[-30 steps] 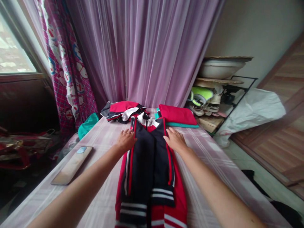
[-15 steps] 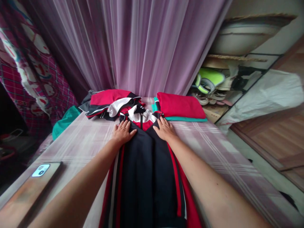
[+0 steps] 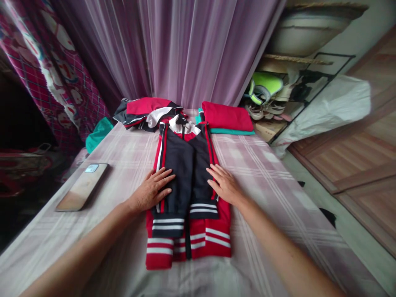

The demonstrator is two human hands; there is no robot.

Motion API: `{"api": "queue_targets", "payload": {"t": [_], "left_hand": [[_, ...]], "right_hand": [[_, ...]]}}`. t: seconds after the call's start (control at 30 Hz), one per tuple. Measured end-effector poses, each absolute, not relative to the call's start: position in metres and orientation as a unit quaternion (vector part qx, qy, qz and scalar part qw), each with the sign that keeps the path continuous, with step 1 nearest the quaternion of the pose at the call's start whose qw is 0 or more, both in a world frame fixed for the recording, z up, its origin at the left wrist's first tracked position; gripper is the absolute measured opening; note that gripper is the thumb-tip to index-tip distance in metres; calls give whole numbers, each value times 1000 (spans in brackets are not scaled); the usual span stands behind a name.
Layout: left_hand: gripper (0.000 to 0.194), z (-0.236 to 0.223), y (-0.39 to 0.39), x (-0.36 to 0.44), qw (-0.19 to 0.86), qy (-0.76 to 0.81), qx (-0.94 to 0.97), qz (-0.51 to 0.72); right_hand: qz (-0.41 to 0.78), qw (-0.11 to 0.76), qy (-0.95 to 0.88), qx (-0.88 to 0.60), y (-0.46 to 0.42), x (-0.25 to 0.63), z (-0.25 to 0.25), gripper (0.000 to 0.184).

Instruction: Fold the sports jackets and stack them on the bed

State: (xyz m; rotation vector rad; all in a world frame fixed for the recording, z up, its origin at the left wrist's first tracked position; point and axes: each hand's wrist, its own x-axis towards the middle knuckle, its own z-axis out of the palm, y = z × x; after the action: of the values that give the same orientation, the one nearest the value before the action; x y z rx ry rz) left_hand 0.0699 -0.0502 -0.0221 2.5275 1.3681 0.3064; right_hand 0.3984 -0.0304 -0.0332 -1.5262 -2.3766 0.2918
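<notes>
A red, black and white zip jacket lies lengthwise before me, its white collar at the far end. Both dark sleeves are folded down over the front, with striped cuffs just above the red striped hem. My left hand rests on the left sleeve, fingers spread. On the right sleeve's outer edge lies my right hand, also with fingers apart. Neither hand grips the cloth. Beyond the collar on the left is a loosely heaped red and dark garment; on the right sits a neatly folded red garment over green cloth.
A phone lies face down on the checked sheet, left of the jacket. Green fabric hangs at the left edge. Purple curtains close off the back. Shoes and a basin sit on a rack at right.
Both hands have slid down the sleeves toward me from near the collar. The view has shifted back, so the cuffs, the hem and the whole phone now show.
</notes>
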Motion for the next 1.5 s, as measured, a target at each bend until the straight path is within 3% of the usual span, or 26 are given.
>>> {"api": "queue_targets", "payload": {"t": [0.17,0.33,0.5,0.7,0.9,1.03,1.2,1.3,1.5], "left_hand": [[38,-22,-88,52,176,501,832,158],[33,-9,-117,39,231,483,834,134],[49,8,-133,29,228,469,852,49],[59,8,-136,34,155,427,890,54],[40,2,-138,38,143,412,898,48],[39,11,-128,40,232,429,866,110],[70,37,-70,59,400,521,698,285],[70,45,-15,75,390,600,591,372],[63,17,33,80,330,691,531,362]], "right_hand": [[134,206,-853,-461,-73,419,-32,42],[126,182,-894,-390,-110,440,-29,56],[129,123,-914,-366,-134,450,-24,66],[106,118,-921,-356,-130,447,-23,56],[143,142,-915,-348,-125,433,-19,34],[220,174,-874,-396,-111,428,-3,30],[285,265,-777,-495,-39,419,26,44],[239,284,-688,-623,18,394,36,50],[226,227,-601,-732,47,362,20,48]]}}
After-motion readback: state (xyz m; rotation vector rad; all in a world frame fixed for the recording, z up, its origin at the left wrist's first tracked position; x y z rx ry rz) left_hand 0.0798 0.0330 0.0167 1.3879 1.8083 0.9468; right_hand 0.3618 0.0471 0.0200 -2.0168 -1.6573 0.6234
